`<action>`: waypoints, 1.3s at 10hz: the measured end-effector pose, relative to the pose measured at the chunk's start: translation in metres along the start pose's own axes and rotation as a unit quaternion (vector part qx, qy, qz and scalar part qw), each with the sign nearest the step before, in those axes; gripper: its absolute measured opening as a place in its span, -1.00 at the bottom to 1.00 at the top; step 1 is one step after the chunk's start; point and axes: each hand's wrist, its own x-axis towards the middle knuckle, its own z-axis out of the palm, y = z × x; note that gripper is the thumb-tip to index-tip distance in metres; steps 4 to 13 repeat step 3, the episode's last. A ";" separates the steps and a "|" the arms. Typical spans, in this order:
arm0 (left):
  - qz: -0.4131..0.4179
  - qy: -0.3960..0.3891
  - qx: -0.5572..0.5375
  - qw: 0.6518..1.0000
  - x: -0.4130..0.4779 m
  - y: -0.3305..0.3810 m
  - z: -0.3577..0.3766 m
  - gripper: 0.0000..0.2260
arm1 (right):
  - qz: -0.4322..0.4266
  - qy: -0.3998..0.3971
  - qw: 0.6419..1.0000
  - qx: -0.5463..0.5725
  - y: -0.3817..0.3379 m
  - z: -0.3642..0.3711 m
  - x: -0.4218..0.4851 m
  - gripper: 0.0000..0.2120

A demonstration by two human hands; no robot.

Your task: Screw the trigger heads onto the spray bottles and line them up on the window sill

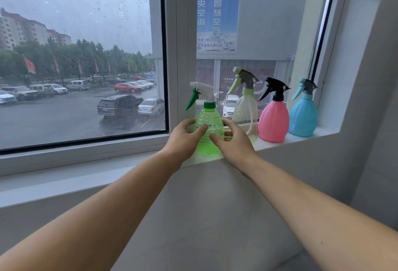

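A clear green spray bottle (210,120) with a white and green trigger head (202,94) stands upright on the white window sill (301,138). My left hand (184,139) wraps its left side and my right hand (231,139) wraps its right side. To its right stand three more bottles with heads on: a pale clear one (246,110), a pink one (273,121) with a black head, and a blue one (303,116). All trigger nozzles point left.
A window frame post (183,55) rises just behind and left of the green bottle. The window recess wall (336,90) bounds the sill on the right, close to the blue bottle. A lower ledge (64,180) runs to the left.
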 end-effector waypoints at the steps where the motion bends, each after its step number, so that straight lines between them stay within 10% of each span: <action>1: 0.001 0.008 0.014 1.000 0.000 -0.001 0.001 -0.50 | 0.002 0.003 1.000 -0.007 -0.002 0.002 0.000 -0.48; 13: 0.006 0.035 0.051 0.998 -0.003 -0.007 -0.003 -0.41 | 0.022 0.008 1.000 -0.006 0.002 0.001 -0.003 -0.46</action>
